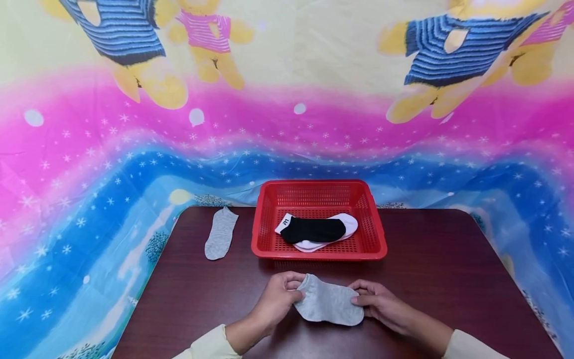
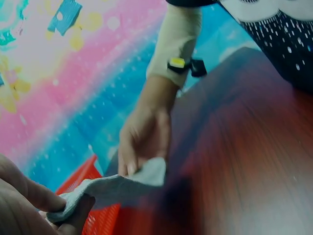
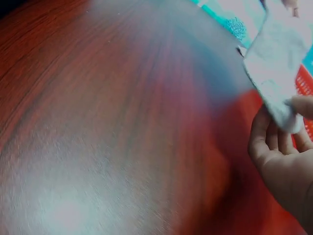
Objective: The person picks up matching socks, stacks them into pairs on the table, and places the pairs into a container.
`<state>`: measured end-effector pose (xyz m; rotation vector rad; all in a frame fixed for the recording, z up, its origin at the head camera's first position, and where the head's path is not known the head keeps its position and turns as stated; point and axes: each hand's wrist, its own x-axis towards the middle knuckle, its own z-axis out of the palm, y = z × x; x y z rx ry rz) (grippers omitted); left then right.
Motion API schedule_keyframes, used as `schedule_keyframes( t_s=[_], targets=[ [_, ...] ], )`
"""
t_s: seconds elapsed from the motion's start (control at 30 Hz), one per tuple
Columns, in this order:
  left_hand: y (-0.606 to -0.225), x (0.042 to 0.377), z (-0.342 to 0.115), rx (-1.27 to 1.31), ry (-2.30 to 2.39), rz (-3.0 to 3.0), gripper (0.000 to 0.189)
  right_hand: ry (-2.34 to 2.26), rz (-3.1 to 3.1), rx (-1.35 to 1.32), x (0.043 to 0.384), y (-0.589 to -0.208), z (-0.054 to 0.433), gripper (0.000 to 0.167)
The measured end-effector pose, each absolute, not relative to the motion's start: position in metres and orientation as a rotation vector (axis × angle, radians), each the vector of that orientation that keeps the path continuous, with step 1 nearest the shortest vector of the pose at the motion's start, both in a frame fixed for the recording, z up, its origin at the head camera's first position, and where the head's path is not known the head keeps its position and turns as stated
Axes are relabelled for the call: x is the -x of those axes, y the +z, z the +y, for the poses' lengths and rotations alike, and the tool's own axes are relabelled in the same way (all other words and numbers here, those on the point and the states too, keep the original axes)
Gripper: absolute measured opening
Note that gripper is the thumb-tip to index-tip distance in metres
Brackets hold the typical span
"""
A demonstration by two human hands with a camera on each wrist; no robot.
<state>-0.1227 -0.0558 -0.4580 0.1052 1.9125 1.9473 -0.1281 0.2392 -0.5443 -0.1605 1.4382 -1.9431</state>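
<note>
A light grey ankle sock point(image 1: 331, 302) is stretched between both hands, in front of the red basket. My left hand point(image 1: 279, 299) pinches its cuff end between thumb and fingers. At the toe end, my right hand point(image 1: 384, 305) grips it with the thumb on top. The left wrist view shows the sock point(image 2: 112, 190) nearly edge-on, held off the table between the hands. In the right wrist view the toe of the sock point(image 3: 279, 105) sits between thumb and fingers. Another grey sock point(image 1: 221, 233) lies flat at the table's back left.
A red perforated basket point(image 1: 319, 256) stands at the back middle of the dark wooden table point(image 1: 197, 299). Inside it, a black sock point(image 1: 314, 230) with a white cuff lies over white socks point(image 1: 352, 225). A patterned cloth point(image 1: 296, 129) hangs behind the table.
</note>
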Motion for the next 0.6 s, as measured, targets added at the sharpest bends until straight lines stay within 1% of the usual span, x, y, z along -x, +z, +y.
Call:
schedule_keyframes(
  t_s=[0.17, 0.47, 0.6],
  targets=[
    [-0.476, 0.129, -0.064, -0.058, 1.902, 1.993, 0.035, -1.902, 1.586, 0.078, 0.13, -0.538, 0.245, 0.021],
    [-0.505, 0.143, -0.073, 0.108, 1.889, 2.057, 0.03, -1.806, 1.902, -0.119, 0.139, -0.529, 0.241, 0.035],
    [-0.514, 0.148, -0.075, 0.14, 1.883, 2.099, 0.027, -1.82, 1.969, -0.184, 0.143, -0.527, 0.237, 0.032]
  ],
)
